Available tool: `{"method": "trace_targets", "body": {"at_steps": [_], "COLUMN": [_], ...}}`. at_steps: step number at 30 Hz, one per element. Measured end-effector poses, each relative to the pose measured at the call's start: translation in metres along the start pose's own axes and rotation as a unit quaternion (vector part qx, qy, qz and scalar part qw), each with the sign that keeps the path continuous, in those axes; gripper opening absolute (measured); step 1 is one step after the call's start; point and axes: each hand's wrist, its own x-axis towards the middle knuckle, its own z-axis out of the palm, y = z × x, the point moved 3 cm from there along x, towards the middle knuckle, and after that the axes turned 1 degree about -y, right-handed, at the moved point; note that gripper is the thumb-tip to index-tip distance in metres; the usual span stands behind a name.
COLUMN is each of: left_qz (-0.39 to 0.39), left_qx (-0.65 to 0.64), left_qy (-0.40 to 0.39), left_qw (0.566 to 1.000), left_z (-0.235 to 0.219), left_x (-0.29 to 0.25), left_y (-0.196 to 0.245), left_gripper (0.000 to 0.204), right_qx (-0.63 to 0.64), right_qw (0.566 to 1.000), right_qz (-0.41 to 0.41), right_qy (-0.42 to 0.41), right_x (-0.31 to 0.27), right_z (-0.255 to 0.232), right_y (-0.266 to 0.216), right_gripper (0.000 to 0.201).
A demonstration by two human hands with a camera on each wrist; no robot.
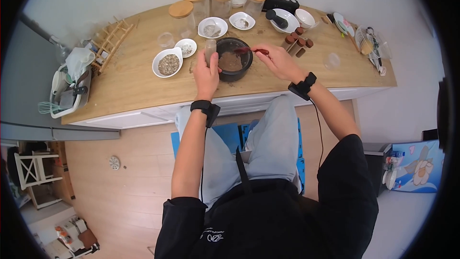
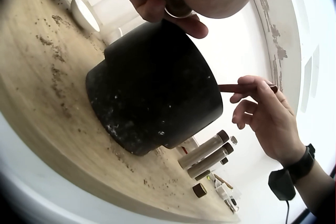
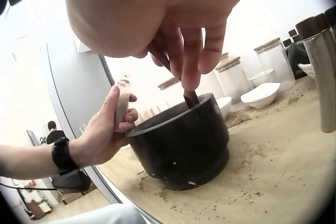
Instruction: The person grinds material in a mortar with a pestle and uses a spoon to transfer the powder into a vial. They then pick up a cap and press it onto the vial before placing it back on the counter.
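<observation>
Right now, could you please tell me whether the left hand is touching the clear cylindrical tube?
Touching: the right wrist view plainly shows the left hand curled round the clear cylindrical tube.

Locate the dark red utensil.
In the head view, the dark red utensil is in the right hand, reaching in over the black bowl's right rim.

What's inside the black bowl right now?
Brown powder lies in the black bowl, and the end of a dark red utensil is within its opening. The bottom beneath the powder is covered and can't be seen.
</observation>
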Motion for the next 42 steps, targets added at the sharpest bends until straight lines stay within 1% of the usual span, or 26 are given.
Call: {"method": "trace_targets", "body": {"at_steps": [2, 3, 5, 6, 8, 9, 11, 12, 15, 17, 21, 23, 24, 26, 27, 29, 30, 32, 33, 35, 36, 37, 39, 40, 41, 42], "left_qz": [0.01, 0.01, 0.011, 0.01, 0.012, 0.012, 0.02, 0.022, 0.017, 0.011, 0.017, 0.014, 0.014, 0.02, 0.02, 0.018, 0.02, 0.017, 0.017, 0.019, 0.02, 0.015, 0.013, 0.003, -0.008, -0.008], "left_qx": [0.016, 0.016, 0.035, 0.034, 0.023, 0.023, 0.027, 0.027, 0.049, 0.038, 0.033, 0.039, 0.041, 0.043, 0.044, 0.047, 0.048, 0.049, 0.049, 0.047, 0.047, 0.047, 0.054, 0.021, -0.012, -0.006], "left_qy": [0.001, 0.001, 0.009, 0.007, 0.016, 0.014, 0.016, 0.014, 0.014, 0.011, 0.009, 0.006, 0.001, 0.012, 0.009, 0.016, 0.015, 0.012, 0.012, 0.017, 0.019, 0.017, 0.015, 0.011, 0.009, 0.012], "left_qw": [1.0, 1.0, 0.999, 0.999, 1.0, 1.0, 0.999, 0.999, 0.999, 0.999, 0.999, 0.999, 0.999, 0.999, 0.999, 0.999, 0.999, 0.999, 0.999, 0.999, 0.999, 0.999, 0.998, 1.0, 1.0, 1.0], "left_z": [0.0, -0.001, 0.0, 0.001, 0.002, 0.002, 0.002, 0.003, 0.002, 0.002, 0.002, 0.001, 0.001, 0.002, 0.003, 0.002, 0.002, 0.002, 0.001, 0.002, 0.003, 0.003, 0.002, 0.002, 0.002, 0.001], "left_x": [0.0, -0.001, 0.0, 0.0, 0.0, 0.0, 0.0, 0.001, 0.002, 0.0, 0.002, 0.002, 0.002, -0.001, -0.002, -0.001, 0.0, -0.001, -0.001, 0.0, 0.0, -0.001, -0.001, -0.001, -0.001, -0.002], "left_y": [0.001, 0.0, 0.0, 0.0, 0.0, 0.0, -0.001, -0.001, -0.001, 0.0, -0.001, 0.0, -0.001, 0.001, 0.002, 0.004, 0.005, 0.005, 0.005, 0.002, 0.003, 0.004, 0.004, 0.001, 0.0, 0.0], "left_gripper": [0.029, 0.029, 0.029, 0.029, 0.029, 0.029, 0.03, 0.03, 0.03, 0.029, 0.029, 0.03, 0.03, 0.03, 0.03, 0.03, 0.03, 0.03, 0.03, 0.029, 0.029, 0.029, 0.03, 0.028, 0.026, 0.026], "right_qx": [-0.038, -0.037, -0.053, -0.053, -0.144, -0.144, -0.221, -0.222, -0.155, -0.07, -0.106, -0.073, -0.07, -0.078, -0.077, -0.09, -0.09, 0.07, 0.071, 0.225, 0.269, 0.27, 0.405, 0.436, 0.439, 0.46], "right_qw": [0.998, 0.998, 0.995, 0.995, 0.978, 0.978, 0.946, 0.946, 0.968, 0.993, 0.991, 0.995, 0.996, 0.991, 0.992, 0.99, 0.99, 0.991, 0.991, 0.971, 0.961, 0.961, 0.895, 0.87, 0.869, 0.85], "right_qz": [0.006, 0.006, -0.08, -0.079, -0.151, -0.15, -0.238, -0.237, -0.194, -0.094, -0.082, -0.051, -0.049, -0.104, -0.102, -0.076, -0.076, 0.015, 0.015, 0.073, 0.067, 0.063, 0.164, 0.186, 0.184, 0.201], "right_qy": [-0.049, -0.048, -0.002, -0.001, 0.007, 0.008, 0.0, 0.003, -0.023, 0.025, 0.027, -0.043, -0.039, 0.006, 0.008, -0.081, -0.079, -0.11, -0.111, -0.016, 0.017, 0.017, 0.091, 0.14, 0.137, 0.158], "right_x": [0.0, 0.0, 0.003, 0.004, 0.009, 0.012, 0.014, 0.012, 0.007, 0.008, 0.013, 0.014, 0.019, 0.036, 0.039, 0.045, 0.042, 0.024, 0.018, 0.008, 0.004, 0.001, -0.006, -0.008, -0.007, -0.008], "right_z": [0.003, 0.004, 0.001, -0.001, -0.006, -0.004, 0.008, 0.013, 0.02, 0.01, 0.003, 0.003, 0.0, -0.016, -0.02, -0.022, -0.02, -0.004, 0.002, 0.011, 0.024, 0.033, 0.055, 0.064, 0.071, 0.077], "right_y": [0.004, 0.005, -0.004, -0.006, -0.017, -0.013, -0.005, -0.001, -0.003, -0.009, -0.004, -0.01, -0.008, -0.004, -0.001, 0.002, 0.002, 0.017, 0.022, 0.043, 0.055, 0.057, 0.062, 0.062, 0.062, 0.064], "right_gripper": [0.026, 0.026, 0.024, 0.024, 0.024, 0.024, 0.024, 0.024, 0.021, 0.02, 0.022, 0.025, 0.025, 0.026, 0.026, 0.027, 0.027, 0.029, 0.029, 0.032, 0.033, 0.033, 0.033, 0.033, 0.033, 0.033]}}
